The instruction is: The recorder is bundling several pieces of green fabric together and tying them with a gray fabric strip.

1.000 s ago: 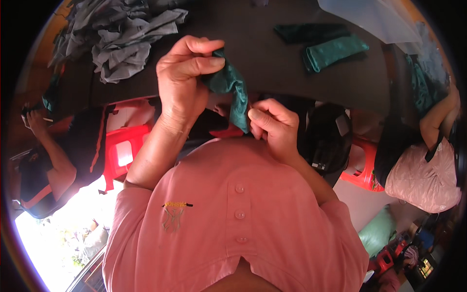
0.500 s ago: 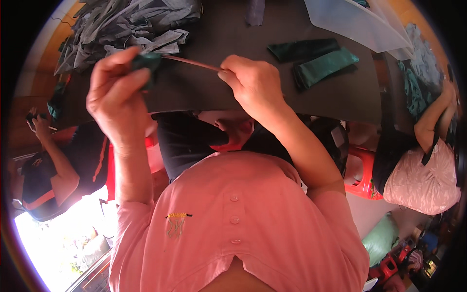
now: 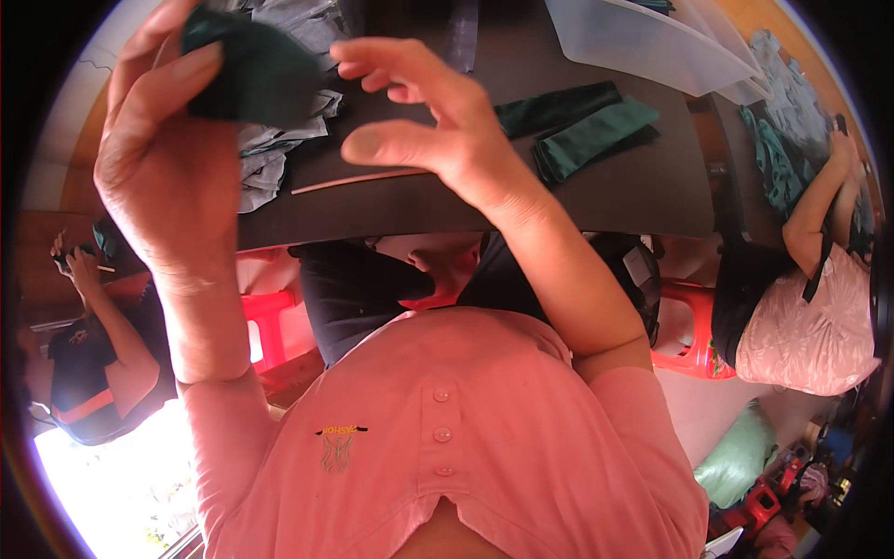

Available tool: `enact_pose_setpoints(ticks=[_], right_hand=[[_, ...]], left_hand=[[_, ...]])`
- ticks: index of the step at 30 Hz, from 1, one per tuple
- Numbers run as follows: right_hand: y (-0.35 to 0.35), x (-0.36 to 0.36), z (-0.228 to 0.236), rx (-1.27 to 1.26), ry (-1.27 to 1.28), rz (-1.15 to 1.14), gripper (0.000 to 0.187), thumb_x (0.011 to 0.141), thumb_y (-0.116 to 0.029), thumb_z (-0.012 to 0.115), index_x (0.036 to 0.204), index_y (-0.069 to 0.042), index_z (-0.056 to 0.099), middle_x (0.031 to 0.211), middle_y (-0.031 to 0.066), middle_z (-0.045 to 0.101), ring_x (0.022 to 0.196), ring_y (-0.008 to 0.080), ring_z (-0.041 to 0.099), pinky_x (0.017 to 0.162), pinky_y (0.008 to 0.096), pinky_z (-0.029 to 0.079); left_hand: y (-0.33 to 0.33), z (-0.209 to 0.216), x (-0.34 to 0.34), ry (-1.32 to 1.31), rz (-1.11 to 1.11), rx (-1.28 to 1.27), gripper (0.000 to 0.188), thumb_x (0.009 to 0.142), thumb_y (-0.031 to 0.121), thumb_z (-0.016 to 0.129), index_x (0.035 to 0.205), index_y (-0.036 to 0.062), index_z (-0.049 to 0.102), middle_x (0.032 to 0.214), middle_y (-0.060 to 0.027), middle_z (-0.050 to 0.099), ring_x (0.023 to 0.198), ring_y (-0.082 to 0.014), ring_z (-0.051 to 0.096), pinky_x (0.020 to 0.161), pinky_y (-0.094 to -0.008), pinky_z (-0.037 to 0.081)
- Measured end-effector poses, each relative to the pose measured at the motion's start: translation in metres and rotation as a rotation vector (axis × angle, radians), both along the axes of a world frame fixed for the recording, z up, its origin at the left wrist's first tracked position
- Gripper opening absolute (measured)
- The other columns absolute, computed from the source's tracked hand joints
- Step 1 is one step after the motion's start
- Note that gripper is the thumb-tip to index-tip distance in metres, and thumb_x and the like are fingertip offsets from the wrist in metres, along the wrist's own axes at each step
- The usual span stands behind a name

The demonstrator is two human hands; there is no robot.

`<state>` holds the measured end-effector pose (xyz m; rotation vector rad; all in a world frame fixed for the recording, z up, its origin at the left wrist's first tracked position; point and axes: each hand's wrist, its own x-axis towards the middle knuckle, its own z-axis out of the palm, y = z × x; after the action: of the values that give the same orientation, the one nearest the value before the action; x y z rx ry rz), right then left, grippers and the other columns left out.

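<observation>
My left hand point(image 3: 163, 177), raised at the upper left, pinches a dark green cloth piece point(image 3: 256, 74) between thumb and fingers. The cloth is slightly blurred. My right hand point(image 3: 442, 121) is open just to the right of it, thumb and fingers spread with nothing between them. Below the right hand a thin brownish stick point(image 3: 358, 181) lies on the dark table point(image 3: 391, 210), its right end hidden behind the wrist. Two folded dark green cloth strips, one behind point(image 3: 559, 107) and one in front point(image 3: 596, 140), rest to the right of that hand.
Grey cloth pieces point(image 3: 265, 177) are heaped behind my left hand. A translucent plastic bin point(image 3: 643, 47) stands at the far right of the table. One person point(image 3: 102, 354) sits at the left. Another point(image 3: 801, 326) works at the right beside grey and green cloth.
My left hand has moved up and left with the green cloth. My right hand has let go of the stick, which now lies on the table, and its fingers have opened.
</observation>
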<state>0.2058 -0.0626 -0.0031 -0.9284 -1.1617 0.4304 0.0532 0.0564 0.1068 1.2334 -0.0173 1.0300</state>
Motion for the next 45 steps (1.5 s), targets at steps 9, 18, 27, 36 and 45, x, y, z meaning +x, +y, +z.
enact_pose_setpoints(ticks=[9,18,27,36,45], right_hand=[[-0.081,0.066,0.001,-0.335,0.335,0.06,0.014,0.08,-0.007,0.071,0.091,0.002,0.069,0.081,0.0079,0.069,0.069,0.017,0.066,0.068,0.0279,0.05],[-0.11,0.175,0.008,-0.558,0.041,-0.37,0.014,0.087,-0.014,0.067,0.09,0.0,0.068,0.07,0.0017,0.062,0.061,0.01,0.057,0.058,0.0235,0.041],[-0.084,0.204,-0.024,-0.918,-0.444,-0.65,0.015,0.082,-0.018,0.065,0.084,-0.003,0.067,0.075,0.0097,0.066,0.077,0.026,0.063,0.07,0.0392,0.046],[-0.08,0.197,-0.027,-0.904,-0.667,-0.617,0.023,0.082,-0.028,0.069,0.09,-0.006,0.069,0.08,0.0089,0.066,0.083,0.0274,0.063,0.073,0.0393,0.046],[-0.081,0.189,-0.034,-0.976,-0.882,-0.778,0.022,0.081,-0.023,0.072,0.093,-0.005,0.065,0.097,0.0064,0.064,0.098,0.0251,0.06,0.085,0.0401,0.041]], left_hand=[[-0.031,-0.013,0.051,0.08,-0.053,-0.042,0.05,0.075,-0.005,0.053,0.125,-0.0074,0.055,0.118,-0.0151,0.06,0.106,-0.0238,0.058,0.097,-0.0356,0.047],[-0.028,-0.088,0.111,0.777,-0.244,-0.178,0.018,0.074,-0.002,0.062,0.091,-0.0055,0.067,0.079,-0.0126,0.064,0.06,-0.0214,0.063,0.05,-0.0301,0.051],[-0.037,-0.102,0.142,1.098,-0.217,-0.025,0.013,0.078,0.008,0.064,0.085,-0.0036,0.063,0.074,-0.0084,0.059,0.052,-0.0186,0.059,0.04,-0.0269,0.041],[-0.029,-0.119,0.15,1.26,-0.102,0.616,0.03,0.07,0.018,0.077,0.09,-0.0016,0.068,0.08,-0.0112,0.064,0.075,-0.0207,0.062,0.067,-0.0348,0.05],[-0.018,-0.132,0.151,1.126,-0.069,0.652,0.033,0.071,0.018,0.079,0.096,-0.0005,0.069,0.088,-0.0124,0.067,0.084,-0.024,0.063,0.077,-0.0355,0.051]])
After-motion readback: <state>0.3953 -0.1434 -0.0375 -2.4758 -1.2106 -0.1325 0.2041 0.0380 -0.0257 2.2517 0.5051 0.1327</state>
